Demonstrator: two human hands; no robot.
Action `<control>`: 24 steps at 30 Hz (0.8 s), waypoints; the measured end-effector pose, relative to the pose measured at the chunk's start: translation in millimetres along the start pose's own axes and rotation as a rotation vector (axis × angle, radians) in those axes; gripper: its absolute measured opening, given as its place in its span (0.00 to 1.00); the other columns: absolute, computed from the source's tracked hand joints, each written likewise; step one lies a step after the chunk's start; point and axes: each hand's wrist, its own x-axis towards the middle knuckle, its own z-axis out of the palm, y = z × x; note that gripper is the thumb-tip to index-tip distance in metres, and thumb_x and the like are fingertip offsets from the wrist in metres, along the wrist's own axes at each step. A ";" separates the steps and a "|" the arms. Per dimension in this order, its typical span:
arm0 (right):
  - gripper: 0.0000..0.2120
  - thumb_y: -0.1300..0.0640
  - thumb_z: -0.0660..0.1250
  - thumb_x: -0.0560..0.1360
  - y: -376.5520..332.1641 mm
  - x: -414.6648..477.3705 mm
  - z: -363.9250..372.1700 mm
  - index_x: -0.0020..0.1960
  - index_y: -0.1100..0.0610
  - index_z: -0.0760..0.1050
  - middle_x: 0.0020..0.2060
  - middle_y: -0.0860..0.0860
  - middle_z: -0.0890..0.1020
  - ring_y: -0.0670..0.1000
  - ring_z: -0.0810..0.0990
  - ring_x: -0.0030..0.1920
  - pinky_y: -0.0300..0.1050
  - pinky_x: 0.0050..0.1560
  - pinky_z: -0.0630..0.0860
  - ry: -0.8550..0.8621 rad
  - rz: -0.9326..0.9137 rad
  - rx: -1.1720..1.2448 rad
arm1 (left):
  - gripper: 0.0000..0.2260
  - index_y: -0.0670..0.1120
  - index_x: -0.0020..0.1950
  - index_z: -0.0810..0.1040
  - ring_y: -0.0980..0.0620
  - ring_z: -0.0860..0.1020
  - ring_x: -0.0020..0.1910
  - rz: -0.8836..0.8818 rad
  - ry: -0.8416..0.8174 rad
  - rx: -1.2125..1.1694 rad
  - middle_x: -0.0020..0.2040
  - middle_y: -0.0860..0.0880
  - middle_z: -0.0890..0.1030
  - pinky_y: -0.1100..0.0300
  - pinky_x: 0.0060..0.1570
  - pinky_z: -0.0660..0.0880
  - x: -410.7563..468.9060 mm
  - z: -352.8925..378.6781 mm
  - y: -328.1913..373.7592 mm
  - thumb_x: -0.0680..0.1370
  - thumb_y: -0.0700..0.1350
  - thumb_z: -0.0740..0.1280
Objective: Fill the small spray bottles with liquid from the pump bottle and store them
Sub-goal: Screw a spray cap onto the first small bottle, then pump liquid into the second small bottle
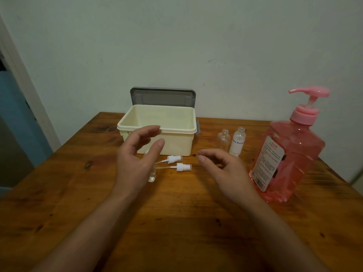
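A large pink pump bottle (284, 154) stands at the right of the wooden table. Left of it stand two small clear spray bottles without tops: a plain one (223, 139) and one with a white label (238, 141). Two white spray tops with thin tubes (173, 159) (181, 167) lie in front of a cream storage box (157, 132). A third clear bottle (152, 175) shows partly behind my left hand. My left hand (135, 154) hovers over it, fingers relaxed and empty. My right hand (222, 169) hovers near the spray tops, fingers loosely curled and empty.
The box's grey lid (163, 97) stands upright behind it against the pale wall. The wooden table (176, 222) stretches toward me. A doorway edge (19, 107) runs along the left.
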 end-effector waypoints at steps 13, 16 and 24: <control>0.08 0.56 0.66 0.79 -23.5 -9.4 -32.3 0.55 0.47 0.80 0.47 0.41 0.83 0.41 0.81 0.50 0.32 0.47 0.77 0.235 -0.218 0.109 | 0.17 0.52 0.65 0.76 0.60 0.75 0.63 -0.165 -0.250 0.012 0.62 0.55 0.78 0.64 0.62 0.73 0.7 81.2 0.7 0.77 0.42 0.69; 0.08 0.58 0.66 0.78 -35.1 -12.1 -44.0 0.55 0.49 0.80 0.48 0.43 0.85 0.43 0.83 0.50 0.37 0.49 0.79 0.284 -0.284 0.128 | 0.23 0.53 0.70 0.71 0.58 0.71 0.67 -0.187 -0.355 0.058 0.68 0.55 0.74 0.62 0.64 0.72 1.9 103.8 -7.2 0.77 0.46 0.71; 0.07 0.57 0.65 0.79 -57.9 -21.7 -79.0 0.54 0.52 0.81 0.48 0.46 0.85 0.47 0.84 0.50 0.42 0.50 0.81 0.388 -0.403 0.173 | 0.33 0.53 0.76 0.61 0.50 0.65 0.73 -0.308 -0.401 0.166 0.76 0.51 0.65 0.53 0.69 0.67 20.6 154.4 -25.7 0.75 0.46 0.72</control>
